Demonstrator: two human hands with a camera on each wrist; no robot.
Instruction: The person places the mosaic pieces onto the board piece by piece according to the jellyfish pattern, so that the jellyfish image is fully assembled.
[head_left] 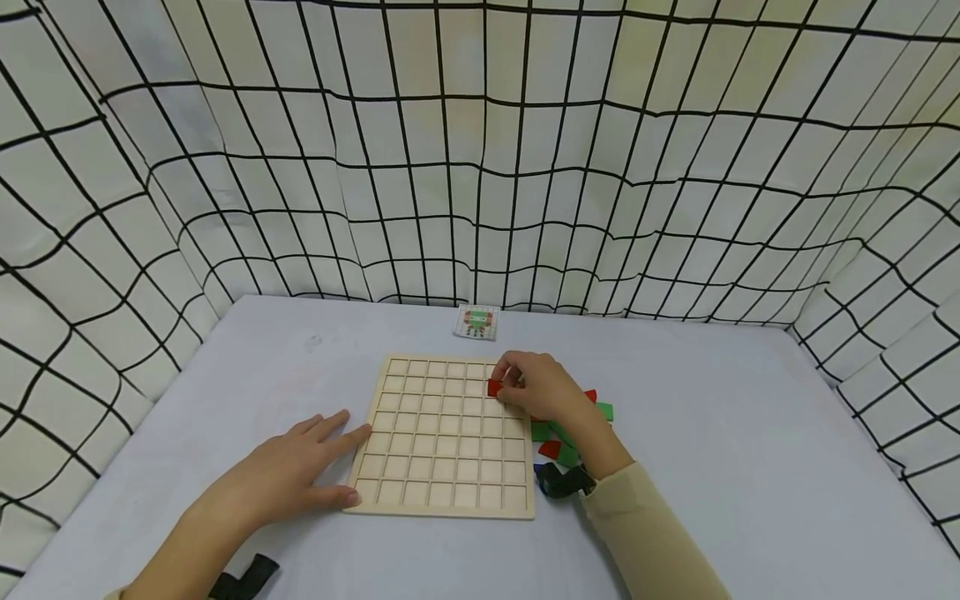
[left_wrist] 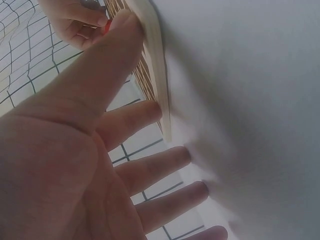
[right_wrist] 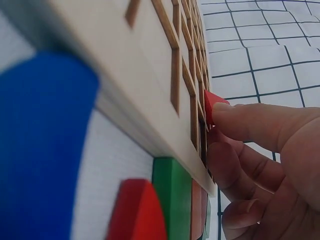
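A pale wooden grid board [head_left: 442, 446] with square cells lies flat on the white table. My right hand [head_left: 543, 387] pinches a small red block [head_left: 494, 388] between thumb and fingers over the board's upper right cells; the right wrist view shows the red block [right_wrist: 214, 104] at the grid. Whether it sits fully in a cell cannot be seen. My left hand [head_left: 292, 471] has its fingers spread, with index finger and thumb touching the board's left edge. In the left wrist view the thumb [left_wrist: 95, 70] lies against the board's rim [left_wrist: 156, 55].
Right of the board lie several loose blocks: green [head_left: 540, 432], red [head_left: 550, 450], and a blue block [right_wrist: 45, 145], partly hidden under my right arm. A small printed card [head_left: 477, 322] lies behind the board. Black-lined white netting [head_left: 480, 167] surrounds the table.
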